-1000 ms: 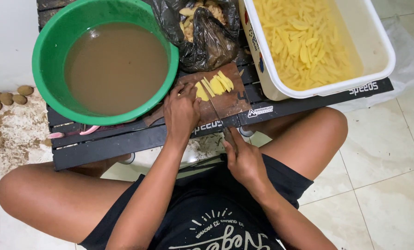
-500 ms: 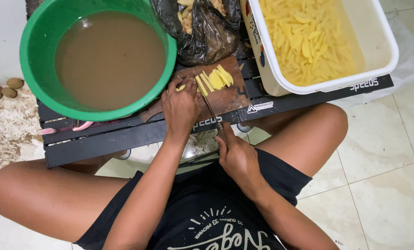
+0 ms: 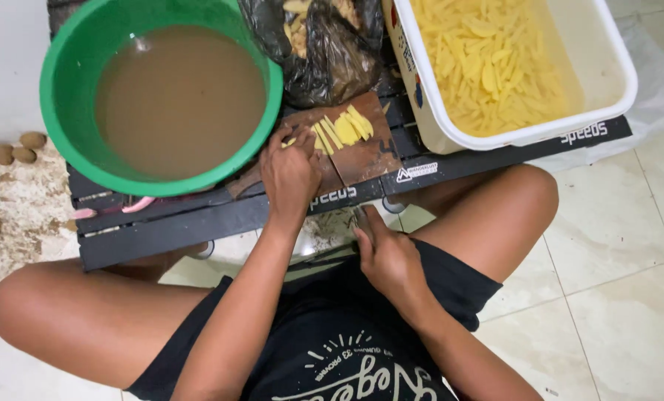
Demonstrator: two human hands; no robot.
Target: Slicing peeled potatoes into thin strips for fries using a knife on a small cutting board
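Low black slatted counter [image 3: 198, 223], set over a pale tiled floor [image 3: 629, 245], spanning the seated person's knees. Green round basin [image 3: 57, 126], on the counter's left part, filled with murky brown water. White rectangular tub [image 3: 607, 96], on the counter's right part, holding a heap of pale yellow potato sticks [image 3: 488, 67]. Black plastic bag [image 3: 332, 67], between basin and tub at the far side, open at the top with peel scraps showing inside. Brown wooden cutting board [image 3: 361, 156], in the middle of the counter just in front of the bag, its left end beside the basin's rim. Left hand [image 3: 291, 174], palm down on the board, fingers curled over a piece at the board's left part; what lies under the fingers is mostly hidden. Right hand [image 3: 387, 256], below the counter's near edge over the lap, closed about a knife handle, the knife [image 3: 360, 217] showing only as a short blade above the thumb. Cut potato strips [image 3: 343, 130], a small fanned row on the board, just right of the left fingertips. Small brown unpeeled potatoes [image 3: 8, 152], on the floor at far left, near a patch of scattered peelings [image 3: 12, 200].
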